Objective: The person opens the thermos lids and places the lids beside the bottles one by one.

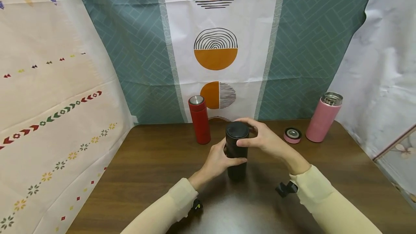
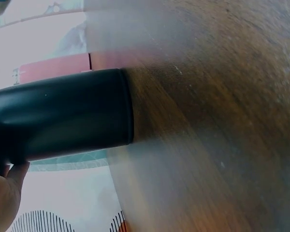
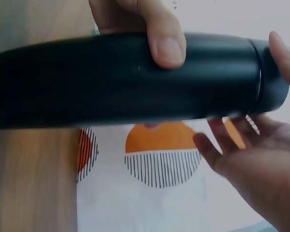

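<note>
A black thermos bottle (image 1: 237,170) is upright at the middle of the table, its base (image 2: 127,106) at the tabletop. My left hand (image 1: 218,158) grips the bottle's body, with its thumb (image 3: 168,48) across the near side. At the top, my right hand (image 1: 264,138) holds the black lid (image 1: 237,130) between thumb and fingers. The right wrist view shows the seam below the lid, the right thumb on one side and the fingers (image 3: 222,145) on the other. Some fingertips are hidden behind the bottle.
A red thermos (image 1: 199,122) with its lid on stands at the back, left of the black one. To the right stands a pink thermos (image 1: 323,118) without its lid; a pink lid (image 1: 292,135) lies beside it. Patterned cloth (image 1: 216,60) hangs behind the wooden table (image 1: 156,154).
</note>
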`<state>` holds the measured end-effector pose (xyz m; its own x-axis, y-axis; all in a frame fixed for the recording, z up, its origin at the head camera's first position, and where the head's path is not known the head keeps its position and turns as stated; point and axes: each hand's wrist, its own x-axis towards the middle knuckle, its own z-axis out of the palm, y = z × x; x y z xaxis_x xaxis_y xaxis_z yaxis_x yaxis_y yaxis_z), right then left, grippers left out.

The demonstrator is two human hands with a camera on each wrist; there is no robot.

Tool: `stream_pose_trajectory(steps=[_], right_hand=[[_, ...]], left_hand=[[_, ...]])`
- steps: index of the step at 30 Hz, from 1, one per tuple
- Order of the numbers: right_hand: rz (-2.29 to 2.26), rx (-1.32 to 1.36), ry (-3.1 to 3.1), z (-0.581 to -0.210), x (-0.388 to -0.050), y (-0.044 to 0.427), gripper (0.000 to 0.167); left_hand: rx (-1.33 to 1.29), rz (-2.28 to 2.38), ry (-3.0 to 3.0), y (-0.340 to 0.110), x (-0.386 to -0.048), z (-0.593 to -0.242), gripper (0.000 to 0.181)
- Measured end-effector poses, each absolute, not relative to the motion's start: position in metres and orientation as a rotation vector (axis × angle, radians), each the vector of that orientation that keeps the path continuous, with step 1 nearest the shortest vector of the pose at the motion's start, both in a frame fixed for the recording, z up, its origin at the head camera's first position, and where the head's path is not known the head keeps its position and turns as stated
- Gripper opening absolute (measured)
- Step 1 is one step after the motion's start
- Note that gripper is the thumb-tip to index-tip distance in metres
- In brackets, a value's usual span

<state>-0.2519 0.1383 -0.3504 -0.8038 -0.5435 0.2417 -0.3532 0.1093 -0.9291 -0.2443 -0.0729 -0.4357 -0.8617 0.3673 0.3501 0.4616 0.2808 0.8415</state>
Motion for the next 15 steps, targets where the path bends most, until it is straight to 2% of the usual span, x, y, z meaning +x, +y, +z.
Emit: stream_pose_trajectory(steps=[5, 10, 15], right_hand=[[-1.796, -0.895, 2.114, -0.353, -0.250, 0.141, 0.070], [-1.769, -0.791, 2.381, -0.357, -0.238, 0.131, 0.082], [-1.752, -0.770, 2.464, -0.355, -0.238, 0.130, 0.070]], left_hand=[[-0.800, -1.663, -2.440, -0.073, -0.244, -0.438, 0.070], [-0.799, -1.634, -2.428, -0.073, -0.243, -0.438, 0.068], [-0.796, -1.624, -2.424, -0.073, -0.244, -0.438, 0.067]])
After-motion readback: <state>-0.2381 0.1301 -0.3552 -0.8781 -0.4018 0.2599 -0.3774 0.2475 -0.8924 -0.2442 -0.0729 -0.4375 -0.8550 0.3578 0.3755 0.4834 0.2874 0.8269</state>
